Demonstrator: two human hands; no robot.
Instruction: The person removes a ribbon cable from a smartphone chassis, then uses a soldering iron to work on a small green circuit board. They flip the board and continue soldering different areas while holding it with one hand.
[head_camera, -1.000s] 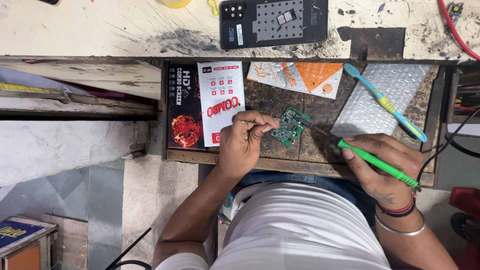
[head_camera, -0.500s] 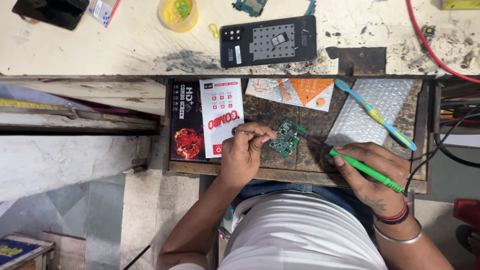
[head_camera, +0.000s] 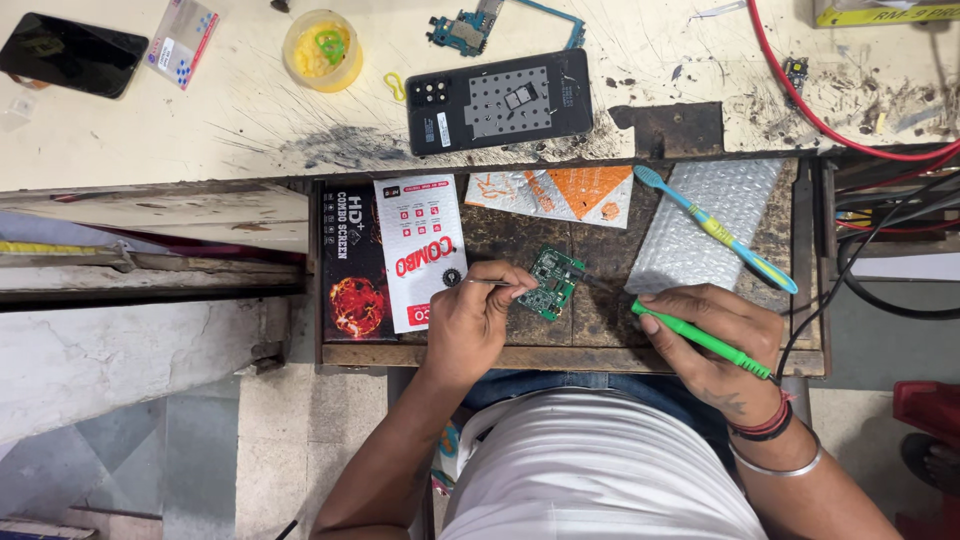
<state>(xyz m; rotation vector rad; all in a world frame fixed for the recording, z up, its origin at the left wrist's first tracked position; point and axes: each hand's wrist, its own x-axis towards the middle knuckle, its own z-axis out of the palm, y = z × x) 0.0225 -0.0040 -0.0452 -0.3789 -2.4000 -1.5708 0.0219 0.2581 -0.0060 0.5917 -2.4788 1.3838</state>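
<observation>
Your left hand (head_camera: 470, 325) pins tweezers (head_camera: 492, 283) to the green circuit board (head_camera: 553, 282); right hand (head_camera: 712, 335) grips the green iron (head_camera: 700, 337). Vs 1 s ago: iron tip's moved in and now touches the board's edge, so contact's made.

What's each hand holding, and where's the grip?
The left hand pinches thin metal tweezers near their back end, tips at the green circuit board. The right hand grips a green-handled soldering iron mid-handle, like a pen.

Green circuit board (head_camera: 553, 281), green soldering iron (head_camera: 702, 338), blue-and-yellow toothbrush (head_camera: 716, 229).

Scuffed workbench (head_camera: 200, 140); tiled floor (head_camera: 280, 440)
</observation>
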